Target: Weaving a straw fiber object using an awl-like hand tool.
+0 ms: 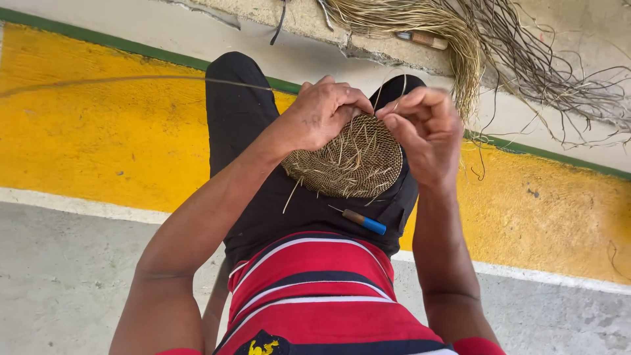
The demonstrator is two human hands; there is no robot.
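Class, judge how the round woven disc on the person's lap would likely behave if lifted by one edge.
The woven disc probably stays fairly stiff: its weave looks tight. Likely light, being thin fibre. Loose strand ends poking out may snag fingers.

I have one view only, from the head-worn camera, looking steeply down at close range over my chest and lap onto both hands, with the floor [79, 131] beyond. No second view overlaps.

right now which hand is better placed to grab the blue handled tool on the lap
Probably the right hand: it pinches only thin fibres at the rim, above the tool. The left hand grips the woven disc, steadying it.
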